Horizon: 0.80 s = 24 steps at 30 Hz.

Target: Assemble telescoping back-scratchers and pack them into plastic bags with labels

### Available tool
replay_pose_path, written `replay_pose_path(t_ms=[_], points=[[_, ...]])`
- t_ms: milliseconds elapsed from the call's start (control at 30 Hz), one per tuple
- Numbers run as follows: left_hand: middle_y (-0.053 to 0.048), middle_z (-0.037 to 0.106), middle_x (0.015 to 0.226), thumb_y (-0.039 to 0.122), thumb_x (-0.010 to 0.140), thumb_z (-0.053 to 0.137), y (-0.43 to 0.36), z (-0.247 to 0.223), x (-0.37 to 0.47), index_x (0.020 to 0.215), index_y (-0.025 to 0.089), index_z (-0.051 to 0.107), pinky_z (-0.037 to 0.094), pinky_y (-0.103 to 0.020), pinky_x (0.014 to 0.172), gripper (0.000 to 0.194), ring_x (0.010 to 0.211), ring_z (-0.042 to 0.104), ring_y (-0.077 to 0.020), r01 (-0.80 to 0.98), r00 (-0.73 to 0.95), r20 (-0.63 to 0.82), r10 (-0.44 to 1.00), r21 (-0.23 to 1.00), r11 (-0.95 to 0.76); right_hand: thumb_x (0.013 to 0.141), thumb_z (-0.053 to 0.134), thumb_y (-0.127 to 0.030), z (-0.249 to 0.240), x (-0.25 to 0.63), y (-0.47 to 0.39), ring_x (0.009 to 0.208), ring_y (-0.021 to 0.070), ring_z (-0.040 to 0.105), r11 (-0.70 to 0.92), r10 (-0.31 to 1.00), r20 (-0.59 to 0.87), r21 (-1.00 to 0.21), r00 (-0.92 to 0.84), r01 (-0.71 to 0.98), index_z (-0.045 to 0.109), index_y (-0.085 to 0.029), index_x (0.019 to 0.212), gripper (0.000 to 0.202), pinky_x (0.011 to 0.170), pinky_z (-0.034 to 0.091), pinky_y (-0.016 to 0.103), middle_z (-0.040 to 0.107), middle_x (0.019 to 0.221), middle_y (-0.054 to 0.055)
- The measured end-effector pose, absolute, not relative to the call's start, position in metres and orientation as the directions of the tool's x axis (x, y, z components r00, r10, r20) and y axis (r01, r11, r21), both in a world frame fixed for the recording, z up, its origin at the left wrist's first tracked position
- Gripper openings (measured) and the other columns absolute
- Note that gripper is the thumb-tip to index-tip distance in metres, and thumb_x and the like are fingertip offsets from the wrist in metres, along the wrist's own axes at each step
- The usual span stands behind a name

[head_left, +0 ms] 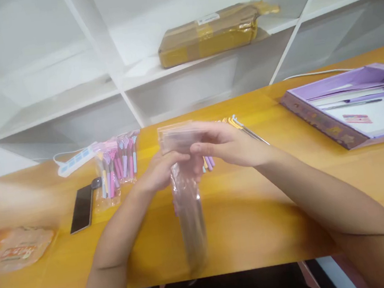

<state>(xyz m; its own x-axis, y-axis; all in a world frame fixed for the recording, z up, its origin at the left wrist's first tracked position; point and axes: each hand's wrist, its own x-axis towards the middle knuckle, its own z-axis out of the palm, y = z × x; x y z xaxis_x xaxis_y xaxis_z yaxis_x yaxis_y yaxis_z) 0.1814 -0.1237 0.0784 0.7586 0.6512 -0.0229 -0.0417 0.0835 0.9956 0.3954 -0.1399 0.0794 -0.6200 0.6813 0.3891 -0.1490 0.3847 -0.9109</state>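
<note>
A clear plastic bag (189, 209), long and blurred by motion, hangs down in front of me over the yellow table. Both hands hold it at the top end. My left hand (160, 169) grips its left side, thumb across the plastic. From the right, my right hand (225, 142) holds the upper part, its fingers partly behind the plastic. Partly hidden behind the right hand lie slim tools with yellow and blue ends (240, 126) and some purple handles (210, 162). Bagged pink, purple and blue utensils (127, 156) lie to the left.
On the table (251, 230) are a black phone (81, 208), a white power strip (78, 161), an orange-printed plastic bag (23, 249) and, at right, a purple tray (337, 131) with papers. A taped parcel (210, 34) sits on the white shelf behind.
</note>
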Motion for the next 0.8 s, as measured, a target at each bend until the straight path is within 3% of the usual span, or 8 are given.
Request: replay_pose_path(t_ms=[100,200,300,433,567,800], points=[[-0.004,0.069,0.071,0.047,0.100,0.062,-0.128,0.083,0.180,0.093,0.014,0.072,0.052,-0.028,0.051,0.035,0.051,0.065,-0.0165,-0.055,0.872,-0.046,0.487,0.980,0.191,0.112,0.063,-0.040,0.082,0.394,-0.143,0.082,0.0143,0.075,0.500,0.691,0.454,-0.862,-0.563,-0.081,0.067,-0.020,0.143,0.037,0.076,0.062,0.027,0.078,0.103,0.004],[-0.003,0.071,0.080,0.045,0.103,0.062,-0.133,0.086,0.180,0.109,0.016,0.071,0.052,-0.026,0.049,0.031,0.051,0.066,-0.0151,-0.137,0.865,0.039,0.499,0.978,0.160,0.107,0.071,-0.038,0.081,0.394,-0.143,0.108,0.0201,0.074,0.698,0.670,0.629,-0.715,-0.395,0.045,0.062,-0.023,0.148,0.044,0.094,0.064,0.035,0.073,0.124,0.009],[0.000,0.067,0.083,0.039,0.103,0.065,-0.138,0.087,0.182,0.104,0.017,0.070,0.053,-0.026,0.054,0.023,0.054,0.064,-0.0116,-0.156,0.818,0.060,0.573,0.981,0.119,0.097,0.083,-0.038,0.080,0.397,-0.140,0.126,0.0273,0.066,0.830,0.553,0.795,-0.500,-0.249,0.247,0.065,-0.028,0.142,0.049,0.107,0.061,0.047,0.066,0.131,0.011],[0.004,0.058,0.081,0.039,0.101,0.070,-0.139,0.090,0.184,0.103,0.020,0.064,0.048,-0.025,0.056,0.020,0.055,0.052,-0.0076,-0.161,0.793,0.100,0.601,0.986,0.048,0.098,0.082,-0.037,0.082,0.402,-0.140,0.119,0.0294,0.065,0.840,0.457,0.856,-0.325,-0.243,0.436,0.074,-0.032,0.126,0.030,0.107,0.060,0.056,0.063,0.122,0.010],[0.004,0.052,0.079,0.044,0.102,0.070,-0.136,0.088,0.185,0.105,0.021,0.060,0.041,-0.025,0.055,0.025,0.057,0.045,-0.0080,-0.171,0.803,0.116,0.585,0.984,0.039,0.103,0.076,-0.032,0.085,0.402,-0.142,0.110,0.0244,0.067,0.852,0.364,0.900,-0.217,-0.241,0.477,0.077,-0.035,0.121,0.019,0.099,0.061,0.048,0.065,0.115,0.006],[0.003,0.047,0.076,0.074,0.105,0.051,-0.134,0.085,0.186,0.096,0.019,0.058,0.035,-0.028,0.054,0.056,0.058,0.038,-0.0099,-0.170,0.831,0.168,0.530,0.984,-0.045,0.111,0.061,-0.020,0.080,0.400,-0.143,0.095,0.0170,0.068,0.881,0.204,0.930,-0.039,-0.306,0.471,0.075,-0.038,0.134,0.032,0.089,0.056,0.038,0.070,0.103,0.002]])
